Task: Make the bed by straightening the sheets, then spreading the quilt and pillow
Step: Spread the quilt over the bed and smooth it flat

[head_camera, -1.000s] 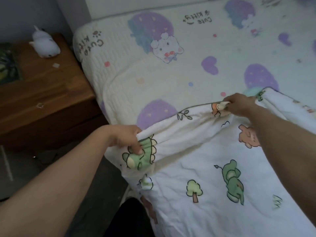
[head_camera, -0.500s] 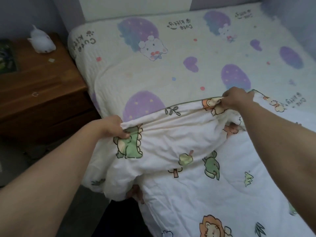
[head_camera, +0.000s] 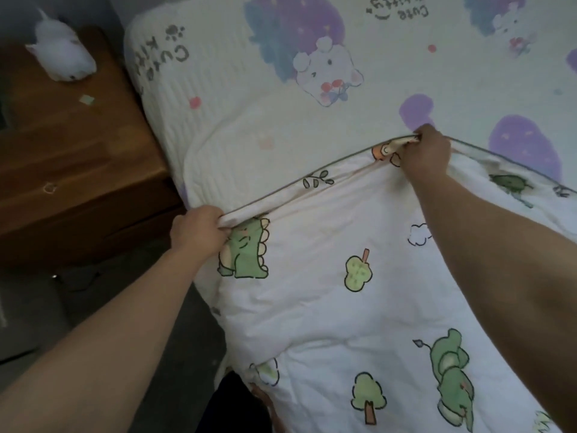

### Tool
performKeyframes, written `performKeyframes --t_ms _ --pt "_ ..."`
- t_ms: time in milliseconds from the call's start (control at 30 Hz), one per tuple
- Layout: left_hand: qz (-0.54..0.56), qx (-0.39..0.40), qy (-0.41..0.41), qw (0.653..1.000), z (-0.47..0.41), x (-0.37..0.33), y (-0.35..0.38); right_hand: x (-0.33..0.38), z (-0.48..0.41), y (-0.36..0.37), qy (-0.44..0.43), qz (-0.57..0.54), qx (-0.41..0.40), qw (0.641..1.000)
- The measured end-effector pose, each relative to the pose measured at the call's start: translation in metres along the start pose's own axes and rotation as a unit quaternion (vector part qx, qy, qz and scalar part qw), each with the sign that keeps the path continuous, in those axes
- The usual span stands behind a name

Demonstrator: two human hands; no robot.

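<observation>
1. Head view, against half a second ago: the quilt [head_camera: 327, 307] no longer sags in a bunched fold between my two grips. Its green-piped top edge now runs as one taut, nearly straight line from one hand to the other.
2. The slack that hung in a lump over the near side of the bed has flattened out. The dinosaur and tree prints now lie fairly smooth on the quilt's face.
3. Both hands hold the same spots on the edge as before, the left by the green dinosaur and the right by the orange print.
4. The left hand [head_camera: 199, 229] is closed tight, with its fingers curled round a fold of the quilt's edge. It sits at the left side of the bed, just above the dinosaur print.
5. The right hand [head_camera: 427, 151] is also a closed fist, gripping a gathered bit of the edge further up the bed and to the right. Its back faces me, so I cannot see the fingertips.
6. The quilt covers the near and right part of the bed, lying on the sheet [head_camera: 243, 104]. Its left side drapes over the mattress edge toward the floor [head_camera: 46, 323].
7. The sheet is cream with purple blobs and a cartoon animal. It lies bare beyond the quilt's edge.
8. Left of the bed, a wooden nightstand [head_camera: 78, 151] stands close beside the mattress, with a white toy [head_camera: 62, 57] on its far part.
</observation>
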State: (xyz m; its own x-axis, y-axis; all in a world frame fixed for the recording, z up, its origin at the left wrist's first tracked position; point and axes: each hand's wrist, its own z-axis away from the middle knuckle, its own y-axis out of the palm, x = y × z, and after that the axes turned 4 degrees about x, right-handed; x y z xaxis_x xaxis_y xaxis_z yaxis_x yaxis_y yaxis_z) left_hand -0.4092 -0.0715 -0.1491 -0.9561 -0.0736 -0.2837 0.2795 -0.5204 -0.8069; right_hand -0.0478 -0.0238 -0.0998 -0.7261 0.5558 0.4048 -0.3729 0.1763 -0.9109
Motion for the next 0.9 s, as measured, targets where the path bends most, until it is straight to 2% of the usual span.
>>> performKeyframes --t_ms 167,267,433,600,667,767,833,900 --pt "0.042 -0.032 -0.007 0.999 -0.022 0.001 -0.002 -0.006 -0.035 0.040 -0.012 -0.008 -0.001 1.000" --pt "0.098 -0.058 -0.028 0.993 -0.028 0.002 -0.005 -0.011 -0.045 0.056 0.005 -0.025 0.046 0.999" --pt "0.122 -0.110 -0.037 0.986 -0.033 -0.008 -0.013 -0.011 -0.049 0.063 0.025 0.047 0.137 0.989" --pt "0.096 -0.123 -0.057 0.986 -0.027 -0.011 -0.013 -0.033 -0.061 0.050 0.004 -0.052 0.207 0.977" --pt "0.061 -0.153 -0.044 0.985 -0.025 -0.017 -0.012 -0.032 -0.051 0.040 0.001 -0.085 0.231 0.969" --pt "0.040 -0.181 0.079 0.980 -0.018 -0.048 -0.005 -0.036 -0.040 0.030 -0.010 -0.064 0.221 0.973" --pt "0.024 -0.158 0.208 0.965 -0.014 -0.082 0.002 -0.043 -0.032 0.020 -0.042 -0.064 0.185 0.980" --pt "-0.009 -0.101 0.305 0.947 -0.013 -0.120 0.010 -0.051 -0.025 0.011 -0.072 -0.063 0.166 0.981"
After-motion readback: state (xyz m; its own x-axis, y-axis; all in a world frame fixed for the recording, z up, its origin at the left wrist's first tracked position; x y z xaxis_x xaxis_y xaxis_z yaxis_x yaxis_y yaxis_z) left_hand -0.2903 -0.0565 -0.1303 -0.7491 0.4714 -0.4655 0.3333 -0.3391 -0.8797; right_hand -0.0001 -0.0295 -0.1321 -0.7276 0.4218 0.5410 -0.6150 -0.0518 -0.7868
